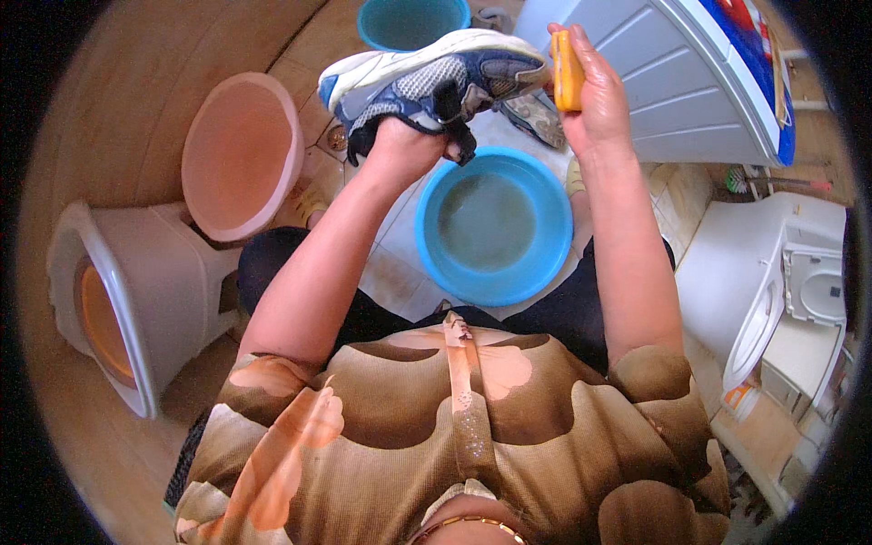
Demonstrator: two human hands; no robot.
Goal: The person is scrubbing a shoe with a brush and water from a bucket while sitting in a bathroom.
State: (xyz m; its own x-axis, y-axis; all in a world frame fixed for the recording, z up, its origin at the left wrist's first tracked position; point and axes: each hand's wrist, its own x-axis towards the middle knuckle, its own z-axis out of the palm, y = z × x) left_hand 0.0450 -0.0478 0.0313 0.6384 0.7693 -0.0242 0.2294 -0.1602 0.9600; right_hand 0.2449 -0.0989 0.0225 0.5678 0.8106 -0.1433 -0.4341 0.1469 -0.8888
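My left hand (412, 146) is inside the opening of a grey and blue mesh sneaker (426, 85), its white sole turned up and away from me. Part of the hand is hidden in the shoe. In my right hand (601, 102) is a yellow-orange bar of soap (567, 71), held upright between thumb and fingers close to one end of the sneaker. Below both hands, a round blue plastic basin (494, 289) with murky water stands on the tiled floor between my feet.
A teal basin (413, 48) with dark water stands farther off. Another shoe (535, 121) lies beyond the blue basin. At left, a pink basin (238, 157) leans near a white plastic stool-like item (163, 272). A ribbed white cabinet-like appliance (654, 75) and a white toilet (722, 266) are at right.
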